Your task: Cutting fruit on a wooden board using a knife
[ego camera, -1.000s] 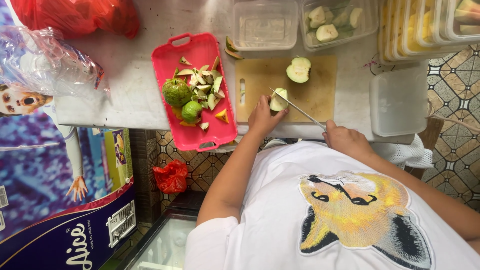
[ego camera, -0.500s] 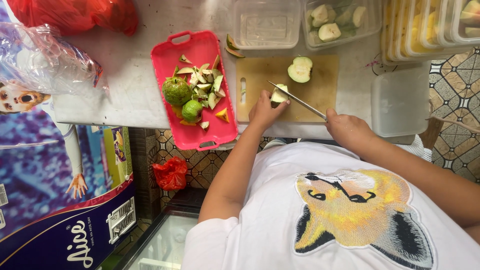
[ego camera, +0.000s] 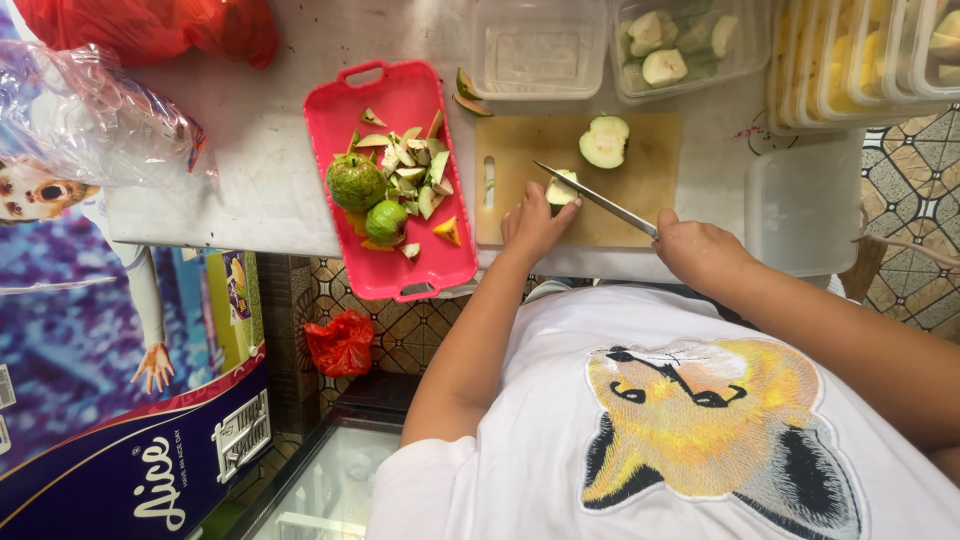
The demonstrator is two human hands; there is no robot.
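My left hand [ego camera: 535, 225] is closed down over a guava piece [ego camera: 562, 190] on the wooden cutting board [ego camera: 640, 215], fingers curled on top so the piece sits pinned flat and cannot roll. Only the pale cut flesh at its far end shows past my fingertips. My right hand [ego camera: 700, 250] is wrapped fully shut around the handle of the knife [ego camera: 595, 198], the handle itself hidden in my fist. The blade runs at a slant from that hand across to the guava piece, its tip just over the fruit beside my left fingers; I cannot tell whether the edge has entered the flesh.

A second guava half [ego camera: 605, 142] lies cut face up near the board's far edge, well apart from the blade.

To my left, touching the board's edge, sits a red tray [ego camera: 345, 250]. It holds two whole green guavas [ego camera: 355, 182] and a scatter of trimmings, kept off the cutting surface. Beyond the board stand clear plastic containers: an empty one [ego camera: 540, 45] and one [ego camera: 735, 45] holding cut pieces. Another empty tub [ego camera: 805, 205] rests at my right. All stand on a pale table [ego camera: 250, 170].
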